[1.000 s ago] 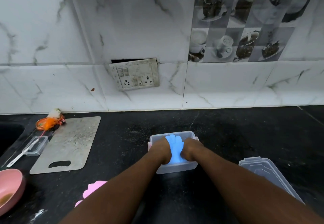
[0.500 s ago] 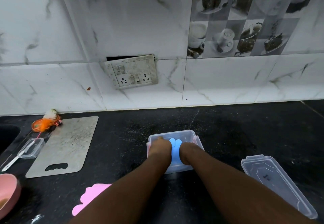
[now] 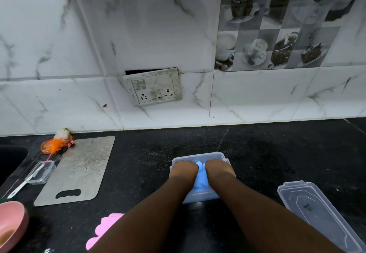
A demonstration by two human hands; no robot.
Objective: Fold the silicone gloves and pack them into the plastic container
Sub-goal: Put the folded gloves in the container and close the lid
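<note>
- The blue glove [image 3: 201,180] is seen inside the container [image 3: 198,156], which stands on the dark surface [image 3: 277,153] near the front edge, between the two forearms.
- The left hand [image 3: 183,170] and the right hand [image 3: 217,168] are both pressed down into the container, side by side, with a strip of blue showing between them.
- This placing is judged to serve to flatten the folded glove so that it stays low and leaves room for a second one.
- Both wrists are bent downward, the backs of the hands face up and the forearms run in from the near edge, slightly converging.
- The fingers of both hands are hidden in the box; whether each grip is curled on the glove or spread flat cannot be told.
- The pink glove [image 3: 103,231] lies on the surface at the near left, partly hidden by the left forearm, and is not yet packed.
- The lid [image 3: 316,213] lies on the surface to the right, well apart from the container; it is judged to have been set there so that the opening is free.
- A cutting board [image 3: 77,169] and a pink bowl [image 3: 10,227] lie further left, clear of the work.
- The task is judged about half done.
</note>
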